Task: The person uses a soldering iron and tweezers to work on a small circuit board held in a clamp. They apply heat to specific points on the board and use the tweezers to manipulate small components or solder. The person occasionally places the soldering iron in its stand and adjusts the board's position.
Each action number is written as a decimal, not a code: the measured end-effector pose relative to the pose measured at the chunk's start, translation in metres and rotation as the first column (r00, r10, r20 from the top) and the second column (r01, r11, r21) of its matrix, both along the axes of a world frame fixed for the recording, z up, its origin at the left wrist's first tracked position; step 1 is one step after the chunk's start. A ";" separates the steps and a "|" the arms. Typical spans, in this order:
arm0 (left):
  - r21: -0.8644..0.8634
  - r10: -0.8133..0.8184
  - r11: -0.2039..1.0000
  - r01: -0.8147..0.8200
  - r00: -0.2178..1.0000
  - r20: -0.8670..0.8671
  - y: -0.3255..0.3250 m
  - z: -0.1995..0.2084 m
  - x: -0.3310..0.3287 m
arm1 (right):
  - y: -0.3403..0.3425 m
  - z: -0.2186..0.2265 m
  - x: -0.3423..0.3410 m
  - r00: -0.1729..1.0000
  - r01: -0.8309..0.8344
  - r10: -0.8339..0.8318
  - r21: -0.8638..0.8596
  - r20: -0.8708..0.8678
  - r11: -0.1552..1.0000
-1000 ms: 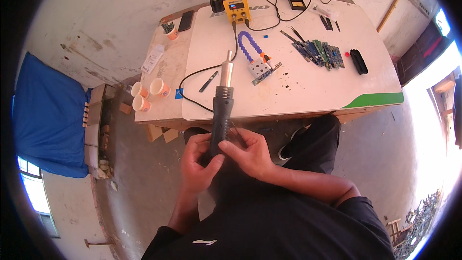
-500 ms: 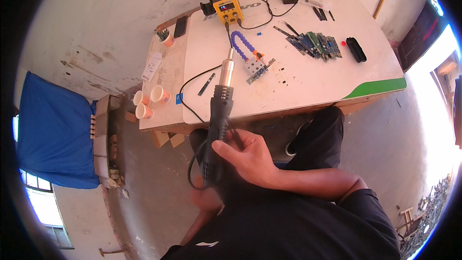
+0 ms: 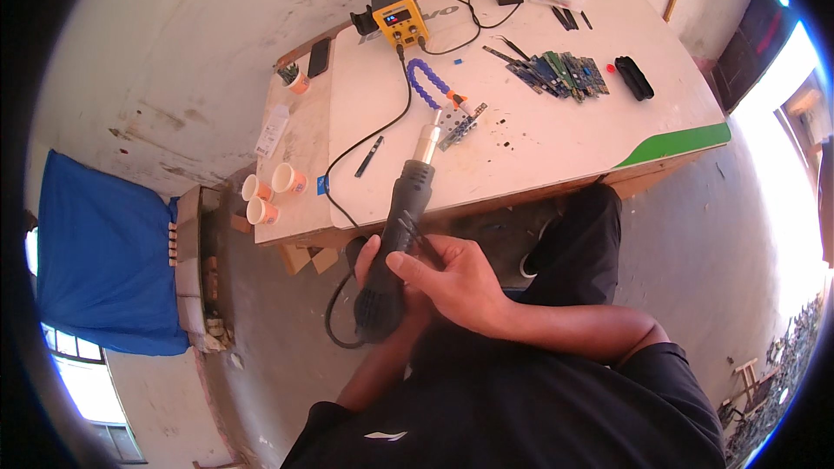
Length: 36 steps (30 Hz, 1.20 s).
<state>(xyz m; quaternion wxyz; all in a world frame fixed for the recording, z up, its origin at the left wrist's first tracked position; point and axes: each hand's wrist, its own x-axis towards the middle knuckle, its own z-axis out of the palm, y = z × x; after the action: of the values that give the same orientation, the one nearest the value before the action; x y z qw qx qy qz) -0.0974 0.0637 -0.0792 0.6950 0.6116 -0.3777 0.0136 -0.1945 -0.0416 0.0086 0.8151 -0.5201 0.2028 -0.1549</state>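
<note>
A black hot air gun (image 3: 408, 195) with a silver nozzle is held in front of me, over the table's near edge, its nozzle tilted up and slightly right. My left hand (image 3: 368, 256) wraps the handle from behind, largely hidden by it. Against the gun's right side, my right hand (image 3: 465, 282) closes with the thumb on the handle. A slim dark tool (image 3: 426, 248), perhaps tweezers, shows between the right fingers. Beyond the nozzle, a circuit board (image 3: 463, 132) sits beside a metal block, near a blue segmented hose (image 3: 426, 82) with an orange end.
A yellow control station (image 3: 398, 17) stands at the back, cabled to the gun. Circuit boards (image 3: 565, 75) lie in a pile at right, near a black case (image 3: 633, 78). Paper cups (image 3: 288, 179), a phone (image 3: 320, 57) and a pen-like tool (image 3: 369, 157) are at left.
My left hand has come up from below onto the gun's handle. The gun has tilted, its nozzle swinging right towards the circuit board. The right hand keeps its place.
</note>
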 end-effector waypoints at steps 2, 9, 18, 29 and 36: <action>0.099 0.187 0.970 -0.220 0.944 0.272 -0.009 0.009 0.004 | -0.005 0.005 -0.004 1.000 -0.016 0.016 0.007 0.015 1.000; -0.180 0.055 0.984 -0.005 0.960 0.275 -0.033 0.033 0.036 | -0.002 -0.029 -0.025 0.984 0.179 -0.176 -0.150 0.034 0.972; -0.031 -0.122 0.991 0.130 0.975 0.187 -0.045 0.085 0.070 | -0.101 -0.116 -0.059 0.784 0.454 -0.620 -0.647 -0.038 0.613; 0.017 -0.152 0.988 0.151 0.979 0.134 -0.050 0.090 0.074 | -0.199 -0.151 -0.026 0.633 0.579 -0.756 -0.749 0.164 0.322; 0.019 -0.147 0.989 0.146 0.983 0.106 -0.050 0.085 0.078 | -0.189 -0.162 -0.027 0.650 0.505 -0.727 -0.841 0.221 0.196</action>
<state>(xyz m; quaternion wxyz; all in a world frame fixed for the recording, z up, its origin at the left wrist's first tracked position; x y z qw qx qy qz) -0.0193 0.0134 0.0054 0.6696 0.5844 -0.4584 -0.0070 -0.2219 -0.2306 -0.1534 0.2831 -0.7329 0.3813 -0.4871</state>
